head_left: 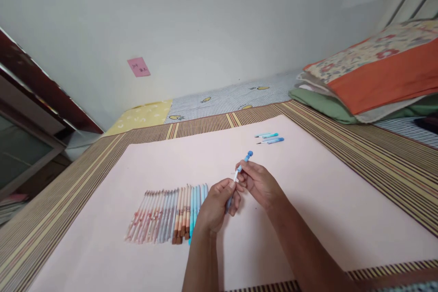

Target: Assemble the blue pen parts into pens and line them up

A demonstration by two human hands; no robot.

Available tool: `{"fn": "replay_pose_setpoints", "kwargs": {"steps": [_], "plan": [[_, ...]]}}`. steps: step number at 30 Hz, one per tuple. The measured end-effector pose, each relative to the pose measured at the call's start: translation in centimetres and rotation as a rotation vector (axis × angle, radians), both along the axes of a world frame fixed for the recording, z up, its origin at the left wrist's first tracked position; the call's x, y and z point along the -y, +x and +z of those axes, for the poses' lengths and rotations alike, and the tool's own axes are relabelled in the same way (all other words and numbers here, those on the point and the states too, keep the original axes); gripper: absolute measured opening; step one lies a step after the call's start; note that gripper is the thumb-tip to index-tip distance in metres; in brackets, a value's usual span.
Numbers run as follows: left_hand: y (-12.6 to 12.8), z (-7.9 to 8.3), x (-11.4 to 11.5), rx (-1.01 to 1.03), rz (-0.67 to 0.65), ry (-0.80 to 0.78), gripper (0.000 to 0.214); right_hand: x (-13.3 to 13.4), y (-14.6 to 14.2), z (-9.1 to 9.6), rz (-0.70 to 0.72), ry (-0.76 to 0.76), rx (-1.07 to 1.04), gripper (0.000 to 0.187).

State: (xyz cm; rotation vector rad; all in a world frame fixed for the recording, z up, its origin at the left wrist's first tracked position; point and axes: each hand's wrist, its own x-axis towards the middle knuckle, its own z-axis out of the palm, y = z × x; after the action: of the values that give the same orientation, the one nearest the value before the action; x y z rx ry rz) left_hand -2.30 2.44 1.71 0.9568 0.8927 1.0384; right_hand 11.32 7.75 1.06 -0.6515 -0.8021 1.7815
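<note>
Between my hands is a blue pen (248, 155) with a round darker-blue topper, tilted up to the right. My right hand (262, 182) pinches its light-blue upper part. Closed around the lower end is my left hand (214, 205), with a bit of blue barrel (229, 204) showing below the fingers. A white stretch of the pen (236, 175) is bare between the two grips; whether both ends are joined inside my fingers I cannot tell. Left of my hands lies a row of several pens (160, 216), pinkish, grey, orange-brown and blue, partly hidden by my left hand.
Blue pen parts (270, 139) lie at the back right of the large pale pink sheet (171, 159). Under it is a striped mat (342, 146). Folded bedding (379, 73) is stacked at the right. A pink note (138, 67) sticks to the wall behind.
</note>
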Motion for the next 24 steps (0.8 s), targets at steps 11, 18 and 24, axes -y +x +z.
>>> {"fn": "replay_pose_setpoints", "kwargs": {"steps": [11,18,24], "plan": [[0.04,0.06,0.03,-0.043,0.033,0.028,0.037,-0.05,0.71,0.20,0.033,0.212,0.277,0.032],[0.30,0.53,0.20,-0.001,0.053,0.031,0.040,0.39,0.72,0.75,0.059,0.316,0.417,0.028],[0.42,0.37,0.23,0.021,0.014,0.021,0.037,0.22,0.61,0.66,0.047,0.201,0.291,0.037]]}}
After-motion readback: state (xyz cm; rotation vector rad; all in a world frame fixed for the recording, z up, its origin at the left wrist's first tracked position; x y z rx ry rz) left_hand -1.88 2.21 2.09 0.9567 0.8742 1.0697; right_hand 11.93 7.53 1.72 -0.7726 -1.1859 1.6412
